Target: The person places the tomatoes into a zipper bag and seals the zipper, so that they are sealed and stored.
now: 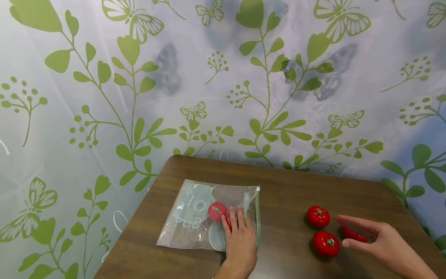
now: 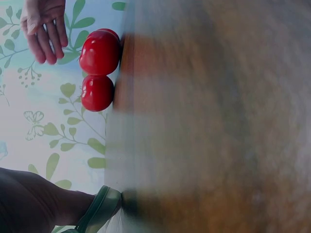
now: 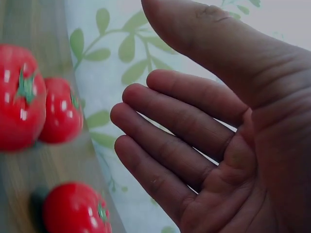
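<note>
Background: a pale curtain [image 1: 195, 87] with green leaf and butterfly print; below it, a brown wood-grain table [image 1: 285, 193].

Head view: clear zip-top bag [image 1: 174, 234] with a pale printed figure lies flat at table left, green zip edge [image 1: 258, 217] toward table right. One bagged tomato [image 1: 217, 211] shows through the film; beside it, a second red form [image 1: 228, 221] is partly covered by the left hand [image 1: 239, 236]. Whether those fingers grasp it or only rest there: cannot tell. Right hand [image 1: 381, 240] released, fingers extended, holding nothing, near three glossy tomatoes outside the bag: far tomato [image 1: 318, 216], near tomato [image 1: 325, 243], and a third tomato [image 1: 354, 235] mostly masked by the hand.

Left wrist view: blurred tabletop; red tomatoes stand at its far side, right hand beyond. Green zip edge at bottom, by a dark part of the left hand; its grip unclear.

Right wrist view: palm bare, fingers apart from all three tomatoes, green calyxes visible.

Progress (judged): bagging partly done. One tomato inside, probably two; three left outside. Mouth closure unconfirmed.
</note>
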Tool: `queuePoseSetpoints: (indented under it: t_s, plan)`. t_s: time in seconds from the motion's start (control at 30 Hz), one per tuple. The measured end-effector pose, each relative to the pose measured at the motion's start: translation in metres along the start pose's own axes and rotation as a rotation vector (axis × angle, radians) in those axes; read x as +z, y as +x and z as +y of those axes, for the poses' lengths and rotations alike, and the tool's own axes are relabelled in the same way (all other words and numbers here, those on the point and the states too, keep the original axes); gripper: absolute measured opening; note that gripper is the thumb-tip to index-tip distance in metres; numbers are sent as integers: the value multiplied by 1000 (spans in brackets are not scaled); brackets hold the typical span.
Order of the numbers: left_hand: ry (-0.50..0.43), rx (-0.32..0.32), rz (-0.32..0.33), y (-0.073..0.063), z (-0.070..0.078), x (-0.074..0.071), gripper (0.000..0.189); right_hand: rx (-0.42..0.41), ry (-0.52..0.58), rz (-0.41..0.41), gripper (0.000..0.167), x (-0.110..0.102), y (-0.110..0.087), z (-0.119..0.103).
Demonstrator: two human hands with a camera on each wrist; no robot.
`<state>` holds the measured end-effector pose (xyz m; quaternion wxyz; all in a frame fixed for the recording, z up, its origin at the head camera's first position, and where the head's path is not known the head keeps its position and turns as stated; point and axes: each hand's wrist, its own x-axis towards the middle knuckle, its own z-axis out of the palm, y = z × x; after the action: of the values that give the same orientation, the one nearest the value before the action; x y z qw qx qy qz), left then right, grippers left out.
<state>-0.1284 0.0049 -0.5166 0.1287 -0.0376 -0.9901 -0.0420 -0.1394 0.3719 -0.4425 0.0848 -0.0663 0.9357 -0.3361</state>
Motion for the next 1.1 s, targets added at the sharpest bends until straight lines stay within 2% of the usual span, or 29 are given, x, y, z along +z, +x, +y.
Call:
queuePoseSetpoints:
  t_s: [0.17, 0.27, 0.5, 0.77, 0.93, 1.1]
  plan:
    - [3, -3, -25, 1, 0, -2, 68, 133, -39, -21, 87, -6, -6, 19]
    - [-3, -2, -47, 2, 0, -3, 72, 183, -7, -6, 94, -8, -10, 32]
    - [-15, 2, -49, 3, -1, -3, 72, 171, 11, 112, 92, -9, -21, 63]
    - [-15, -1, -34, 3, -2, -2, 74, 211, 70, 250, 89, -5, -22, 88]
    - [-21, 1, -54, 3, -2, -2, 78, 299, 107, 213, 98, -2, -16, 97]
    - [-23, 3, -72, 3, -1, -4, 80, 349, 138, 177, 106, 0, -11, 109]
